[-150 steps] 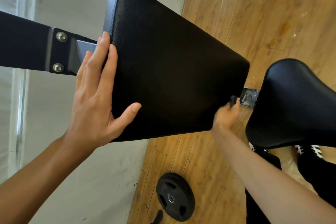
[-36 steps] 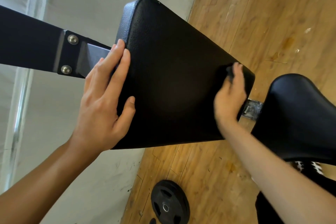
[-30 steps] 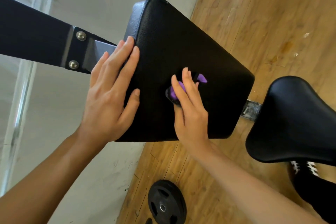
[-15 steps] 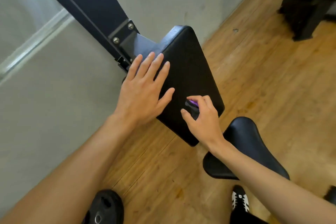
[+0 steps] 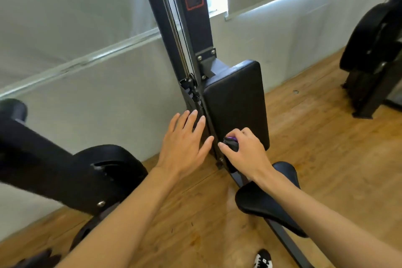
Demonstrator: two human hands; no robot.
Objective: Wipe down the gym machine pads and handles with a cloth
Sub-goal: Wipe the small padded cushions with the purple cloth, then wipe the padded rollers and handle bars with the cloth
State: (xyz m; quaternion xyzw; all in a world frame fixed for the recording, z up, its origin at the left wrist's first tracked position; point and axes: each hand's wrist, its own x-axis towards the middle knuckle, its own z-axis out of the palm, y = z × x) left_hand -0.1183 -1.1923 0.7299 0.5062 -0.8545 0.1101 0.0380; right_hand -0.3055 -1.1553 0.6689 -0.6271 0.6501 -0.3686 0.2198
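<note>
A wooden floor [image 5: 315, 148] fills the lower half of the frame and meets a grey wall [image 5: 87, 104] behind. Nearest, at the bottom edge, a black-and-white shoe [image 5: 263, 259] shows. Both bare forearms reach up from the bottom towards the centre. Under the right forearm, lower right, sits a black seat [image 5: 261, 200]. At lower left a thick black machine arm [image 5: 43, 159] slants across.

At centre the left hand [image 5: 185, 146] is flat, palm down, with its fingers straight and spread and holding nothing. Its fingertips lie over the frame just left of the pad [image 5: 237, 102], though I cannot tell whether they touch it. Just right of it, the right hand [image 5: 245, 154] curls round a dark cloth [image 5: 231, 144] with a purple bit showing. It holds the cloth against the pad's lower left corner.

The pad stands upright, bolted to a black post [image 5: 195, 17] that rises out of the top of the frame. Another black machine [image 5: 374, 50] stands at upper right.
</note>
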